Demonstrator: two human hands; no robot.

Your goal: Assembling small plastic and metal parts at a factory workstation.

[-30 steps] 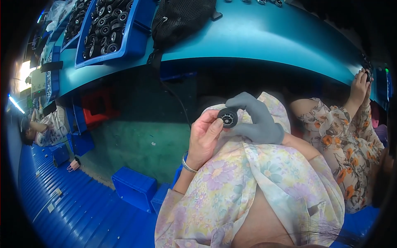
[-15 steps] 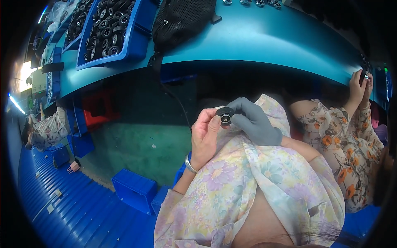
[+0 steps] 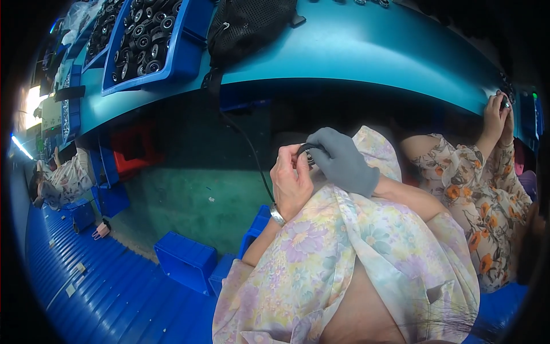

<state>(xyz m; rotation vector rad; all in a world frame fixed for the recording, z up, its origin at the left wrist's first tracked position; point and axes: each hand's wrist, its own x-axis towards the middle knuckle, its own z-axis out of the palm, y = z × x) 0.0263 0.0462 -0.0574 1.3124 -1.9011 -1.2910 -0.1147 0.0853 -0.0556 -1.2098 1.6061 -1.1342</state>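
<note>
A small black wheel (image 3: 310, 155) with a silvery hub is held above my lap between both hands. My left hand (image 3: 291, 181), bare with a silver bangle at the wrist, pinches the wheel's left side between thumb and fingers. On the other side my right hand (image 3: 345, 164), in a grey glove, closes over the rim with its fingers bent. Those gloved fingers cover much of the wheel, so only part of the hub shows.
A blue crate (image 3: 182, 64) full of similar wheels stands on the teal table (image 3: 344, 51), beside a black mesh bag (image 3: 246, 31). Blue bins (image 3: 186, 261) and a red stool (image 3: 130, 150) are at left. A co-worker's hands (image 3: 497, 117) hold a small part at right.
The wheel has turned from facing up to a more edge-on tilt. My gloved right hand has moved slightly up and left, covering more of it, and my left hand has rolled inward.
</note>
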